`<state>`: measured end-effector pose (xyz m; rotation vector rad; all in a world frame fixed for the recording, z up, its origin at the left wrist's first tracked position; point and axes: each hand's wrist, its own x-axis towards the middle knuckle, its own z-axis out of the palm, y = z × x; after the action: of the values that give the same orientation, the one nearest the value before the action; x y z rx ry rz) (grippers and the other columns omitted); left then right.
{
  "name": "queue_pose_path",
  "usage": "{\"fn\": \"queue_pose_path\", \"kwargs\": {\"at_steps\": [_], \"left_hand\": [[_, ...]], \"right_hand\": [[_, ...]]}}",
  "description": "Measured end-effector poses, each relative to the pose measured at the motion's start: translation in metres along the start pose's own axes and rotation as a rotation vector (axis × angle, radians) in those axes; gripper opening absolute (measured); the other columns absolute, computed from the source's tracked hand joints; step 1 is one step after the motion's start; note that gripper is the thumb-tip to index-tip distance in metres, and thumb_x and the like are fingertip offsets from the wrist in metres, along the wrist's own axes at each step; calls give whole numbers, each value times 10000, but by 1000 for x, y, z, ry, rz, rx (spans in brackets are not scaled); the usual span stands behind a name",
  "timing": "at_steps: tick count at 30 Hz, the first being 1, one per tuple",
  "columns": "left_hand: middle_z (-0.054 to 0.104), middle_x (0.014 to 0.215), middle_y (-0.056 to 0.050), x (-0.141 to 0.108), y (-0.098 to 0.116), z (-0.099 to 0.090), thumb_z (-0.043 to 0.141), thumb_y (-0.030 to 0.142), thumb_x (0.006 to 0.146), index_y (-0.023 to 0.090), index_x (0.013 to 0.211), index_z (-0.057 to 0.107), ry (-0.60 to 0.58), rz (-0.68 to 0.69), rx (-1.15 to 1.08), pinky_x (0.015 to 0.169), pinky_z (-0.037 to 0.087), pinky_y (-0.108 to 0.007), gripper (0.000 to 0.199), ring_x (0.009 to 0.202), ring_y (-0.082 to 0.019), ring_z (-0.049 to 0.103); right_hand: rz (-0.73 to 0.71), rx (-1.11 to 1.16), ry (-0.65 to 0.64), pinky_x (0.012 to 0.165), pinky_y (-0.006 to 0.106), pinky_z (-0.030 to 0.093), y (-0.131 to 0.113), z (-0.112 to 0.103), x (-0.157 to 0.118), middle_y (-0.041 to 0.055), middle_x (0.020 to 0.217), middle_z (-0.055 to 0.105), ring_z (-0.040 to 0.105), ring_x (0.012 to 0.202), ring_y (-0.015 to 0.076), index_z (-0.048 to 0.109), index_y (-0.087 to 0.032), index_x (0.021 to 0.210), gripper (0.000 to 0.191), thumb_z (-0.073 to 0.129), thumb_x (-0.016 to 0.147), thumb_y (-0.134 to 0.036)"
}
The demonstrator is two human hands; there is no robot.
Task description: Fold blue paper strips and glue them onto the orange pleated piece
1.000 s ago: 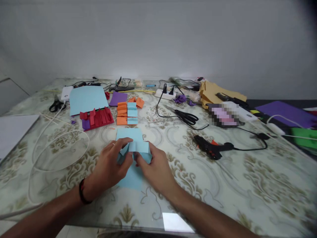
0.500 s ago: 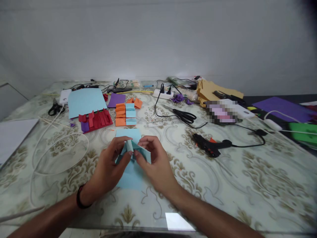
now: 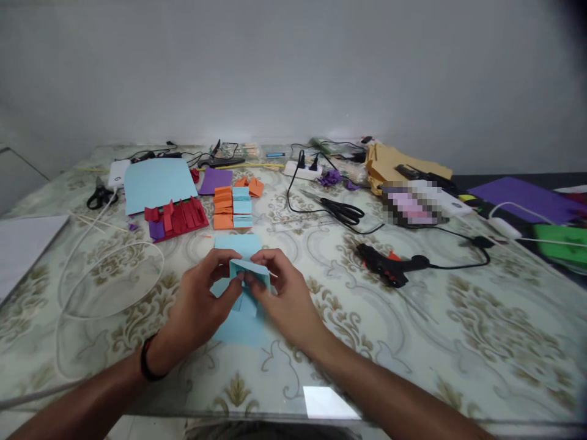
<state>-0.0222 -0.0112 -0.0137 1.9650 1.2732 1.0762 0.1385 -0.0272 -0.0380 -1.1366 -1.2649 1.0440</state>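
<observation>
Between my two hands is a folded piece of light blue paper (image 3: 251, 267), its upper edge bent over toward me. My left hand (image 3: 202, 299) pinches its left side, thumb in front and fingers behind. From the other side my right hand (image 3: 287, 299) grips it the same way, and both thumb tips meet inside the fold. Beneath them a light blue sheet (image 3: 238, 335) lies flat on the table, partly covered by the hands. Just beyond are folded orange paper pieces (image 3: 223, 208) and folded blue pieces (image 3: 241, 206) in two columns.
Red folded strips (image 3: 186, 219) and a large blue sheet (image 3: 160, 183) lie at the left, near a looped white cable (image 3: 160, 269). Right of centre are black-handled scissors (image 3: 342, 211) and a glue gun (image 3: 385, 264). A power strip (image 3: 302, 171) stands at the back.
The blue paper in my hands has changed from a peaked, spread shape to a flatter one with a folded-over top edge. Both hands stay nearly in place.
</observation>
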Motion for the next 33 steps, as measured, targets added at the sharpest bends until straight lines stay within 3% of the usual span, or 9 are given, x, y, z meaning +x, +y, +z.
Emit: {"fn": "queue_pose_path", "kwargs": {"at_steps": [3, 7, 12, 19, 25, 33], "left_hand": [[705, 870, 17, 1, -1, 2, 635, 146, 852, 215, 1049, 624, -6, -45, -74, 662, 573, -207, 209, 735, -125, 708], [661, 811, 29, 0, 2, 1, 614, 183, 888, 217, 1050, 617, -38, -92, -172, 527, 509, -173, 165, 629, -103, 665], [655, 748, 26, -2, 7, -2, 587, 186, 913, 212, 1069, 627, -54, -78, -116, 442, 419, -161, 163, 617, -115, 660], [736, 878, -6, -2, 7, 1, 631, 182, 876, 216, 1031, 592, -53, 33, 22, 650, 557, -246, 163, 789, -166, 739], [775, 978, -30, -9, 1, -1, 703, 243, 880, 238, 1215, 485, -126, 32, -71, 792, 580, -311, 400, 919, -206, 770], [711, 1007, -49, -6, 7, -8, 573, 302, 971, 213, 1095, 549, -185, 33, -86, 820, 563, -330, 154, 924, -206, 717]], "right_hand": [[57, 51, -43, 767, 287, 530, -1, -1, 1, 10, 918, 619, 608, 853, 174, 596, -233, 971, 198, 702, 850, -347], [99, 80, -58, 667, 256, 487, -1, -3, 2, -29, 794, 550, 535, 715, 145, 596, -230, 892, 189, 715, 847, -369], [106, 84, -41, 655, 253, 481, 0, -6, 4, -27, 792, 556, 536, 721, 149, 594, -230, 887, 180, 694, 868, -378], [34, 32, 16, 767, 282, 478, -1, -10, 6, -1, 874, 664, 612, 835, 174, 628, -217, 935, 97, 642, 895, -305], [37, 31, 37, 805, 295, 469, -2, -11, 8, -8, 878, 691, 631, 849, 179, 637, -215, 927, 72, 651, 862, -243], [6, -21, 56, 786, 291, 457, -2, -11, 7, -15, 847, 714, 643, 823, 177, 636, -220, 894, 85, 672, 821, -195]]}}
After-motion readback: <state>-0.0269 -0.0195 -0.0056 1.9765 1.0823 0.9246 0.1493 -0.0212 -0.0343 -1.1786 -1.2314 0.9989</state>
